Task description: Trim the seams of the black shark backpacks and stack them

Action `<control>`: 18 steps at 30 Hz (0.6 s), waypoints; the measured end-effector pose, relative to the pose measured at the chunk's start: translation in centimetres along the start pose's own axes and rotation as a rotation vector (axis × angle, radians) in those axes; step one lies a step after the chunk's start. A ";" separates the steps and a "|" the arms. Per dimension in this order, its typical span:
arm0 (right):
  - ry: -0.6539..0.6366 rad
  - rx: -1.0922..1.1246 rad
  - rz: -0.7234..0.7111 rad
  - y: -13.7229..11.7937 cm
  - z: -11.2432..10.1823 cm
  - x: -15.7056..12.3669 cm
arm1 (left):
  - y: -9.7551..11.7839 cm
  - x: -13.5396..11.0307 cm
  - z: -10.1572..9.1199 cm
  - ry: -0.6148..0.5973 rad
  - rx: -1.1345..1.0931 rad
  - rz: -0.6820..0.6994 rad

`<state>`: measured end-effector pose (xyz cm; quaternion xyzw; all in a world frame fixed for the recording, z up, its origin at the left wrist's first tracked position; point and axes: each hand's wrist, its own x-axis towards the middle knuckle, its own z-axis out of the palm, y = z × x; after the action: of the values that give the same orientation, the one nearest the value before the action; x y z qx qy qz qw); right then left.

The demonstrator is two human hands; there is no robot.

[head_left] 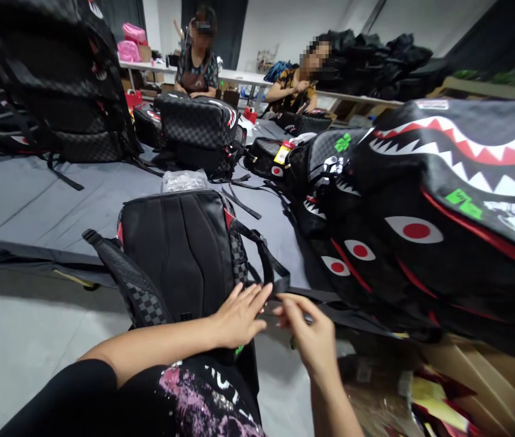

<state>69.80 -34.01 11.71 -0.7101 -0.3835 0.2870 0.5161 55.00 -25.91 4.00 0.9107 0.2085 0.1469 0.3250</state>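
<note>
A black backpack lies in front of me at the table's near edge, its padded back panel facing up. One checkered shoulder strap spreads off to its left, and another black strap loops out on the right. My left hand rests with fingers stretched out across the lower right side of the backpack. Just right of it, my right hand is closed, thumb and forefinger together near the left fingertips. A small dark object shows between its curled fingers, too hidden to name.
Large shark-mouth backpacks are heaped at the right; more black bags stand at the left. A checkered bag sits farther back on the grey-covered table. Two people work beyond it. Cardboard boxes stand at the lower right.
</note>
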 end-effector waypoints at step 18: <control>-0.257 0.196 -0.173 1.1 11.7 0.8 | -1.0 -9.7 -8.0 0.231 -0.363 -0.391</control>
<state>61.12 -27.48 7.10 -0.5782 -0.4759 0.3659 0.5525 43.10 -25.62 8.03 0.7574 0.3859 0.2192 0.4790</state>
